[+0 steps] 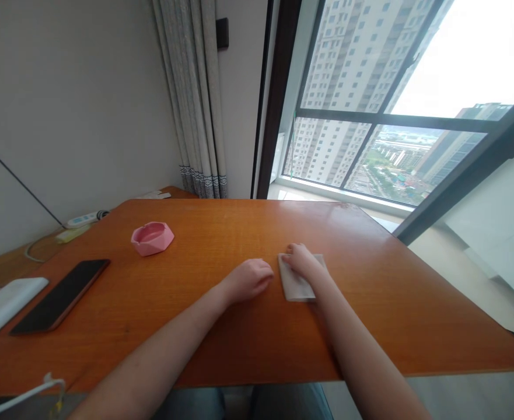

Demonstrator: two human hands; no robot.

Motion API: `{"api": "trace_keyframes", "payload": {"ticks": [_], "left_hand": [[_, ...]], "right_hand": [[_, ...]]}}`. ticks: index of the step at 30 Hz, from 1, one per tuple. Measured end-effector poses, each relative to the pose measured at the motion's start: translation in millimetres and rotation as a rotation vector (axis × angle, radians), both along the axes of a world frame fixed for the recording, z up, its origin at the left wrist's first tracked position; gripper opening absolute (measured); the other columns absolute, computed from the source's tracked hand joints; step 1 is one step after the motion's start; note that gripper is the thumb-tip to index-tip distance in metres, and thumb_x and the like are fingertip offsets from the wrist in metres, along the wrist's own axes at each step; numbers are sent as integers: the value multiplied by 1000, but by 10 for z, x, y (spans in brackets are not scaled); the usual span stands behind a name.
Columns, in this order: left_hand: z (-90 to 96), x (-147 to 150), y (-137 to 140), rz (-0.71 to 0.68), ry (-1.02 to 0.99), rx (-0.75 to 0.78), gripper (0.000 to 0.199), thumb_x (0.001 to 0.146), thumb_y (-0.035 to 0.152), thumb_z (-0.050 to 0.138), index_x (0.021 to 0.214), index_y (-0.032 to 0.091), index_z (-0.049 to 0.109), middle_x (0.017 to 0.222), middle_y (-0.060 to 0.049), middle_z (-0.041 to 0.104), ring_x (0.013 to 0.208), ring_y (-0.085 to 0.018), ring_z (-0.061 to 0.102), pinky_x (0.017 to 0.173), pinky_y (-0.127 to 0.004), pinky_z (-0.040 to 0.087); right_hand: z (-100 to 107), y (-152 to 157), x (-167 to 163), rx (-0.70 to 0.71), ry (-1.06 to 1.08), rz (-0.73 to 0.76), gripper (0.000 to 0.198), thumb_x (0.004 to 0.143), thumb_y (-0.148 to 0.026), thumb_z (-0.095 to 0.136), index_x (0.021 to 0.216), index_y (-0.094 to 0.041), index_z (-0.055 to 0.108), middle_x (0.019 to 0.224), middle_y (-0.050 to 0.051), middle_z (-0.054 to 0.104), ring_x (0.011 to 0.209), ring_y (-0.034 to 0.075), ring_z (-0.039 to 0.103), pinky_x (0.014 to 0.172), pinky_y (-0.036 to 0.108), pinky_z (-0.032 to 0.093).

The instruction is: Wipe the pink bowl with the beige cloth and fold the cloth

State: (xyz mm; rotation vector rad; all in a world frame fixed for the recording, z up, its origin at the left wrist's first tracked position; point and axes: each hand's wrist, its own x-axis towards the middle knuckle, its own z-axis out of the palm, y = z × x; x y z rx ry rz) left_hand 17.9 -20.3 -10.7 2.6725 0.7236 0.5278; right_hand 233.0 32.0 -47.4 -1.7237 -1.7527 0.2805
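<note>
Fingers of my right hand (301,259) rest on the far end of a folded cloth (298,286); pinching or only pressing, I cannot tell. Cloth lies flat on the table (213,227). Left hand (250,279) just beside it, to the left, not touching; fingers curled inward, palm hidden, so closed or not I cannot tell. Pink bowl (156,244) farther left; black slab (62,297) beyond that, nearer me.

Probably a home: curtain (198,99), wooden table (221,230).
</note>
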Motion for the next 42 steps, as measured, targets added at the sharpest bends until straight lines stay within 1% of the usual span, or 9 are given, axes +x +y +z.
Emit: {"api": "trace_keyframes", "payload": {"ticks": [3, 7, 12, 18, 24, 29, 34, 38, 42], "left_hand": [[-8, 143, -182, -17, -17, -21, 27, 86, 25, 46, 107, 19, 61, 110, -9, 61, 106, -21, 54, 96, -33, 41], [38, 120, -359, 265, 162, -56, 50, 85, 42, 48, 130, 20, 49, 120, -14, 54, 112, -29, 49, 97, -43, 39], [42, -470, -475, 626, 384, -80, 48, 85, 48, 43, 124, 23, 55, 109, -14, 58, 106, -31, 52, 91, -44, 41], [-247, -1697, -480, 1099, 402, 51, 36, 80, 47, 42, 95, 17, 57, 107, -15, 58, 103, -31, 54, 92, -43, 40], [-426, -2371, -448, 1238, 334, 34, 31, 78, 46, 42, 101, 25, 47, 119, -8, 58, 115, -27, 51, 98, -42, 38], [-101, -1867, -329, 1254, 207, 92, 43, 83, 46, 40, 115, 19, 49, 132, -16, 50, 125, -34, 42, 102, -57, 29], [254, -608, 74, 698, 146, -34, 34, 90, 39, 35, 110, 20, 56, 117, -10, 62, 107, -22, 58, 90, -34, 45], [154, 139, 387, 797, 292, -74, 30, 91, 24, 33, 97, 17, 61, 94, -14, 68, 90, -23, 65, 75, -34, 47], [-75, 335, 489, 772, 246, -58, 29, 92, 21, 32, 105, 16, 57, 99, -14, 67, 92, -22, 64, 77, -33, 47]], "right_hand": [[-79, -5, -478, -57, 284, 141, 23, 75, -23, 55, 95, -21, 66, 90, 8, 69, 68, 17, 66, 59, 30, 55], [-49, -49, -637, -65, 715, 200, 29, 78, -26, 46, 102, -21, 60, 92, 5, 67, 83, 17, 65, 66, 31, 57], [-11, -11, -476, 153, 515, 123, 28, 74, -22, 41, 93, -18, 60, 101, 8, 61, 89, 19, 59, 82, 38, 52], [-134, 16, -558, 109, 393, 150, 30, 72, -15, 43, 97, -19, 59, 106, 7, 54, 80, 15, 57, 84, 35, 49], [-151, 6, -617, 130, 330, 192, 34, 72, -13, 43, 101, -20, 58, 107, 6, 53, 82, 15, 56, 85, 34, 48], [-143, 5, -626, 151, 311, 186, 29, 73, -11, 42, 94, -19, 60, 102, 6, 54, 85, 16, 56, 84, 34, 48], [-138, 22, -643, 162, 235, 224, 26, 74, -10, 42, 89, -19, 61, 95, 6, 58, 93, 19, 56, 89, 36, 46], [-133, 29, -642, 140, 218, 218, 30, 75, -10, 42, 97, -18, 61, 99, 8, 63, 96, 19, 58, 91, 36, 45], [-116, 23, -661, 96, 140, 250, 33, 77, -13, 44, 105, -19, 61, 106, 8, 66, 101, 21, 58, 94, 37, 43]]}}
